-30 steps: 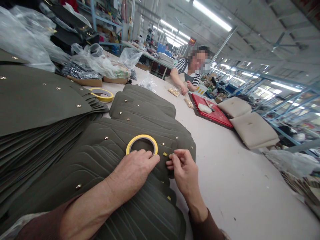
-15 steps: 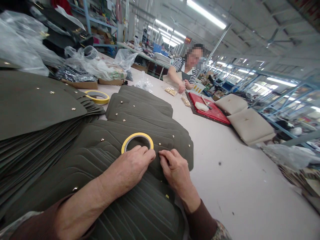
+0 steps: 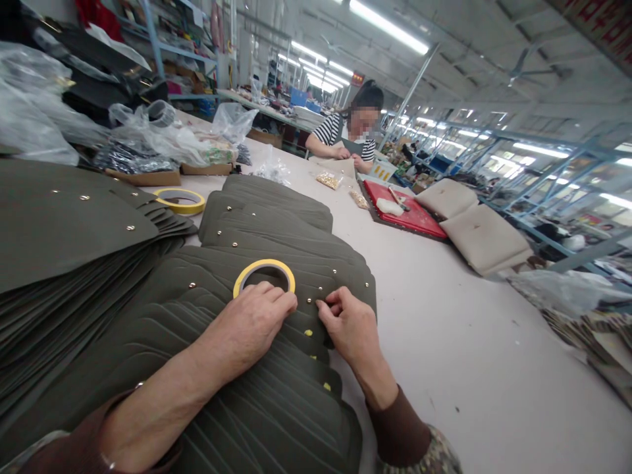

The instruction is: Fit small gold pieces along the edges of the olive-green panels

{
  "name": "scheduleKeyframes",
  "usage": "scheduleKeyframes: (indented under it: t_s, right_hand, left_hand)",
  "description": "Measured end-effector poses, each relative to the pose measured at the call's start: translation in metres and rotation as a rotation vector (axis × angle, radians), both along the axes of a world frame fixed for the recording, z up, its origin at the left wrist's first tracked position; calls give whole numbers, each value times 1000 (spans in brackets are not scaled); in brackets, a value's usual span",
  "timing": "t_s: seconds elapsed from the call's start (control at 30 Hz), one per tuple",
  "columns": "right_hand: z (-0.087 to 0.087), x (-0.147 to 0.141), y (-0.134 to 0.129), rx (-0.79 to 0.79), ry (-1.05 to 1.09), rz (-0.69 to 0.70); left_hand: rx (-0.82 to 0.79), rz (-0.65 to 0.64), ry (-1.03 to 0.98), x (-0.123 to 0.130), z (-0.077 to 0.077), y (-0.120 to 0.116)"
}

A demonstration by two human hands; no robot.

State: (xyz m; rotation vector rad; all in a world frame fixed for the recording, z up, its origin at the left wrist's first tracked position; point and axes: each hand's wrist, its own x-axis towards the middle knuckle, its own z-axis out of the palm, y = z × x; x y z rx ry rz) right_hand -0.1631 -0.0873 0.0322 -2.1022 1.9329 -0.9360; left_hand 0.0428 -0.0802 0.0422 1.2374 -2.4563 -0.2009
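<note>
My left hand (image 3: 259,313) is closed on the near rim of a roll of yellow tape (image 3: 241,275), which stands tilted over the dark green panels. My right hand (image 3: 351,322) is just to the right, thumb and forefinger pinched together above the panels; anything between those fingertips is too small to make out. Beneath both hands, dark green panels (image 3: 257,395) lie fanned in overlapping layers. Gold-coloured studs (image 3: 309,301) dot their surfaces. Small yellow tape pieces (image 3: 309,333) stick to several panel edges between my hands and lower down.
A second yellow tape roll (image 3: 180,203) lies behind a thick panel stack (image 3: 74,224). Plastic bags (image 3: 162,128) crowd the back left. Across the table (image 3: 444,342), a person in striped sleeves (image 3: 323,135) handles a beige piece beside a red board (image 3: 409,214) and beige panels (image 3: 486,237).
My hands have moved slightly apart. Small yellow tape pieces on the panel edges are now exposed between them. The person opposite has bent lower over the beige piece.
</note>
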Motion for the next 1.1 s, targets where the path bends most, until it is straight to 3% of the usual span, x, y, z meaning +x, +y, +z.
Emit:
scheduleKeyframes:
  t_s: [0.2, 0.3, 0.4, 0.5, 0.6, 0.67, 0.9, 1.1]
  right_hand:
    - [4, -9, -10, -86, 81, -102]
    - [4, -13, -11, -132, 42, -77]
    - [6, -14, -2, -159, -163, 82]
    - [13, -9, 13, -115, -360, 308]
    - [18, -2, 24, -111, -357, 502]
    - [17, 2, 27, -157, -311, 559]
    - [6, 9, 24, -340, -150, 590]
    - [4, 12, 28, -423, -43, 533]
  left_hand:
    - [0, -79, -73, -2, -1, 2]
    - [-52, -81, 50, 1, -5, 4]
    - [-119, -116, 262, 3, -8, 7]
    - [-116, -144, 290, 3, -6, 10]
    - [-101, -125, 227, 1, -4, 12]
    - [-97, -101, 215, 1, -6, 12]
    - [-73, -110, 216, -2, -10, 12]
    - [-52, -117, 250, 0, -10, 16]
